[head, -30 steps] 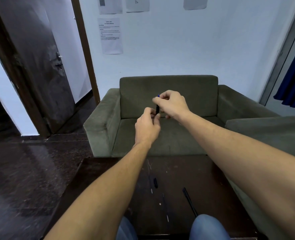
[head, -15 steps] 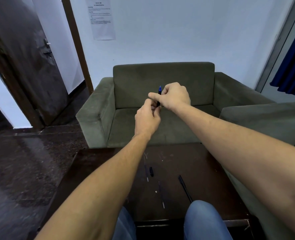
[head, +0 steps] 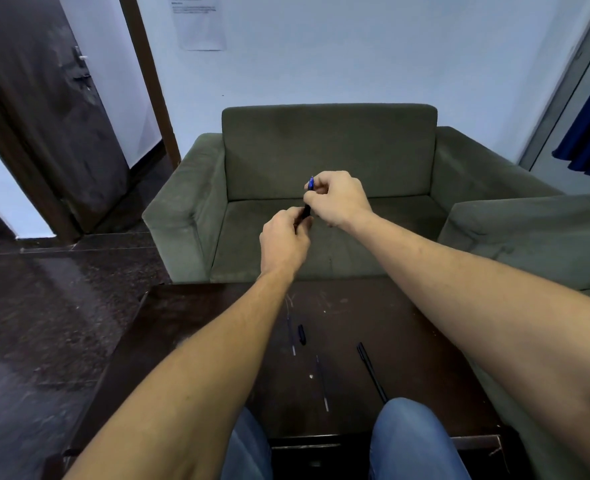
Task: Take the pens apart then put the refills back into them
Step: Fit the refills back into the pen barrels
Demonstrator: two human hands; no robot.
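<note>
Both hands held one pen (head: 308,202) in mid-air above the table's (head: 408,327) far edge: left hand (head: 283,242) pinched the lower barrel, right hand (head: 338,199) closed round the blue-tipped top. Best to pull straight along the axis. Loose refills (head: 291,336) lay mid-table; no containers present.

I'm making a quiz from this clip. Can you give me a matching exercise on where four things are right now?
Things:
1. pen
2. small black cap piece
3. long black barrel
4. armchair

Places:
A. lying on the dark table, nearest the right knee
B. beyond the table's far edge
C. held upright between the left hand and right hand
D. on the table beside a thin refill

Pairs: 1-C, 2-D, 3-A, 4-B
</note>
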